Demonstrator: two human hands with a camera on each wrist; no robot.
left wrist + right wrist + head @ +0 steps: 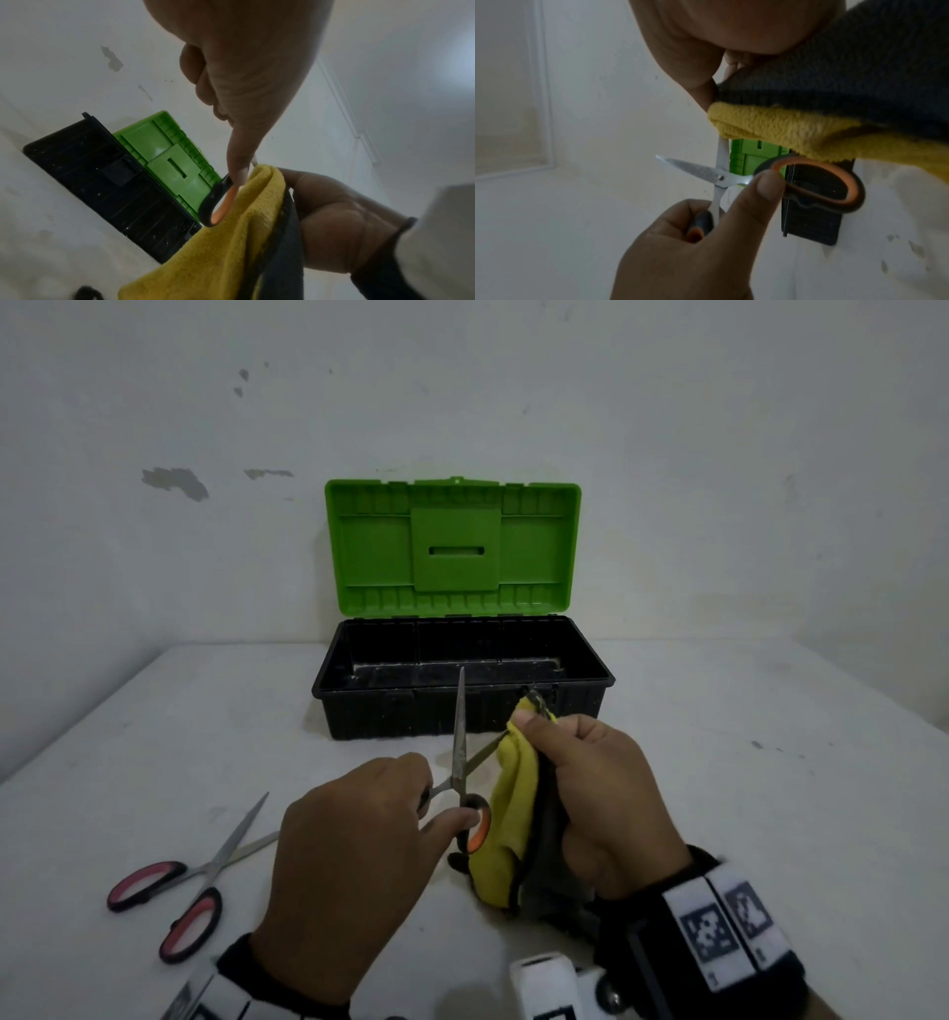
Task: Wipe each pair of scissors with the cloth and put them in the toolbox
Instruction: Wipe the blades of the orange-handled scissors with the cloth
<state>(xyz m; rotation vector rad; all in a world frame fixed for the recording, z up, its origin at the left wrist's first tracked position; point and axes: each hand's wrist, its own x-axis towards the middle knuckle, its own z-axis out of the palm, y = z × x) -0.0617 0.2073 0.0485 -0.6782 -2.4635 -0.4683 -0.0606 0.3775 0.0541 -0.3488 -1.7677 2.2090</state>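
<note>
My left hand (434, 806) grips the orange-handled scissors (459, 737) by one handle, above the table in front of the toolbox (411, 716). Their blades are spread: one points up, the other runs right into the yellow and grey cloth (513, 793). My right hand (534, 731) pinches the cloth round that blade. In the right wrist view the scissors (718, 178) are open under the cloth (782, 125), with a left fingertip on the orange loop (834, 182). A pink-handled pair of scissors (179, 891) lies open on the table at the left.
The toolbox stands at the back of the white table against the wall, its green lid (452, 546) upright and its black tray showing nothing inside. The table edge runs along the left. Wrist bands with printed markers (719, 927) sit on both forearms.
</note>
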